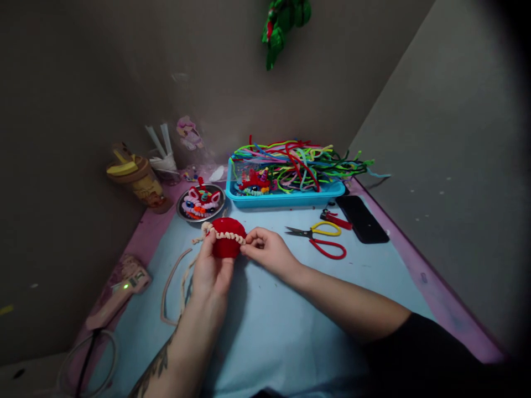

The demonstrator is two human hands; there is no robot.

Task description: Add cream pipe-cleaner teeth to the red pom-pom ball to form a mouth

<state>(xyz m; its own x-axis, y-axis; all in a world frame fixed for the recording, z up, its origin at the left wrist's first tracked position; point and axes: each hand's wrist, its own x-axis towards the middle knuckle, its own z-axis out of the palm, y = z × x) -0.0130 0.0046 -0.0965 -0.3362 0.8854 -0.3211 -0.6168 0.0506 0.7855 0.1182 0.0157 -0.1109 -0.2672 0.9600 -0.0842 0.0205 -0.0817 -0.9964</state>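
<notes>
A round red fuzzy piece [228, 243] is held up over the light blue mat [290, 309]. A cream twisted pipe cleaner [226, 234] runs across its top edge, and its loose tail [174, 282] trails down onto the mat at the left. My left hand [211, 270] grips the red piece from below and behind, fingers closed on it. My right hand [265, 253] pinches the right end of the cream pipe cleaner against the red piece.
Scissors with red and yellow handles [323, 239] lie right of my hands, a black phone [362, 219] beyond. A blue tray [286, 198] of coloured pipe cleaners stands at the back. A metal dish [201, 204] with a figure, a cup [136, 179] and a glue gun [120, 293] sit left.
</notes>
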